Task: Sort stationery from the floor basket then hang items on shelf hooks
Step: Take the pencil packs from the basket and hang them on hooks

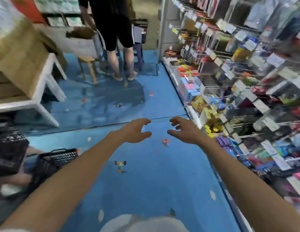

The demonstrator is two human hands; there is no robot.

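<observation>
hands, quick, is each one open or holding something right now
Left hand: open, fingers loosely curved, holding nothing.
Right hand: open, fingers loosely curved, holding nothing.

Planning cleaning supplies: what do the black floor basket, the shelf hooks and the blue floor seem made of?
Black basket: probably moulded plastic, matte, judging by its gridded wall. Shelf hooks: thin metal wire, with a pale grey sheen. Blue floor: smooth sheet, perhaps vinyl, glossy enough to show reflections; a seam crosses it.

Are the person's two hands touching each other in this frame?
Apart. The head view shows blue floor between the facing fingertips of the left hand and the right hand; both hold nothing.
</observation>
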